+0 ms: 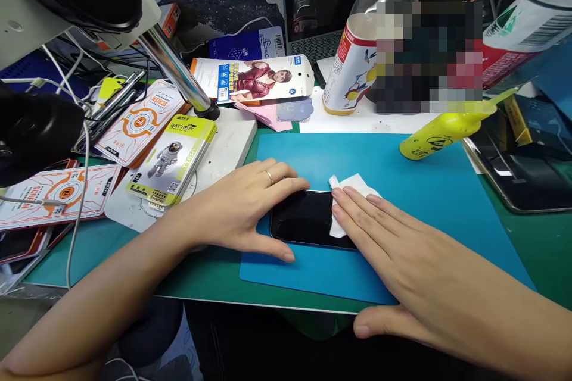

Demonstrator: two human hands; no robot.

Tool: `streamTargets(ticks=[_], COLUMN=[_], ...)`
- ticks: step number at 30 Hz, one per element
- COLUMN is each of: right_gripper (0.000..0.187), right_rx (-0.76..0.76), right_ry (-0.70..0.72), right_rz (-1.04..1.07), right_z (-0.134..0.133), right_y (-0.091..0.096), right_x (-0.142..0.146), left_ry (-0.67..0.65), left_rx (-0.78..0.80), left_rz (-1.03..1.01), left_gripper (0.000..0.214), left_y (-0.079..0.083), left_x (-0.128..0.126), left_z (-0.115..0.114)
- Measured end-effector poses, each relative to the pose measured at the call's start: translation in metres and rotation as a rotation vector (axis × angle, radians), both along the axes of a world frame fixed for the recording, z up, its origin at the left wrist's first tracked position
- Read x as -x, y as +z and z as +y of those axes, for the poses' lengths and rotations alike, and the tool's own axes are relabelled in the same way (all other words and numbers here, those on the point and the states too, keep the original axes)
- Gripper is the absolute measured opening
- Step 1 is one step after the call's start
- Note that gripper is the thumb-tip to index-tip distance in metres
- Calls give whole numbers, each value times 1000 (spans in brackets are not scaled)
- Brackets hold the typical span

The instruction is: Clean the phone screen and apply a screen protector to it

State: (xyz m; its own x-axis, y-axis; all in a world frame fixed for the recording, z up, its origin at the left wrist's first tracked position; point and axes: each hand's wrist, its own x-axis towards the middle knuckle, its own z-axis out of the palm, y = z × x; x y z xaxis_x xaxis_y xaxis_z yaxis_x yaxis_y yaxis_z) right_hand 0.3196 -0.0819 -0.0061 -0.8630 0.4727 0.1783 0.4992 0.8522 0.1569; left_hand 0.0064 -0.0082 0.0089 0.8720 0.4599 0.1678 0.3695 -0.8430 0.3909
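Observation:
A phone (301, 218) with a dark screen lies face up on the blue mat (313, 152). My left hand (248, 202) spans its left end, fingers along the far edge and thumb stretched out by the near edge. On that hand there is a ring. A folded white tissue (357, 183) covers the right part of the screen. The fingers of my right hand (411, 250) lie flat and straight on the tissue, with the thumb apart near the table edge. The right end of the phone is hidden beneath hand and tissue.
A yellow squeeze bottle (426, 138) stands tilted behind the right hand. Further back are a clear labelled bottle (346, 65) and a blurred patch. Battery packs (179, 158), screen boxes (143, 122) and a metal post (179, 68) crowd the left. Another dark device (522, 172) lies at right.

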Motion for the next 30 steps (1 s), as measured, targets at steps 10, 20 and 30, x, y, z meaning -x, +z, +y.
streamTargets(ticks=[10, 20, 30], right_gripper=[128, 126, 128], right_rx=[77, 250, 385], right_ry=[9, 135, 193], right_rz=[55, 69, -38], right_z=[5, 18, 17], right_y=[-5, 1, 35], right_x=[23, 51, 22], left_ry=[8, 34, 25], left_rx=[1, 60, 30], left_rz=[6, 65, 89], left_gripper=[84, 92, 89], left_y=[0, -2, -2], left_x=[-1, 0, -1], left_z=[0, 3, 4])
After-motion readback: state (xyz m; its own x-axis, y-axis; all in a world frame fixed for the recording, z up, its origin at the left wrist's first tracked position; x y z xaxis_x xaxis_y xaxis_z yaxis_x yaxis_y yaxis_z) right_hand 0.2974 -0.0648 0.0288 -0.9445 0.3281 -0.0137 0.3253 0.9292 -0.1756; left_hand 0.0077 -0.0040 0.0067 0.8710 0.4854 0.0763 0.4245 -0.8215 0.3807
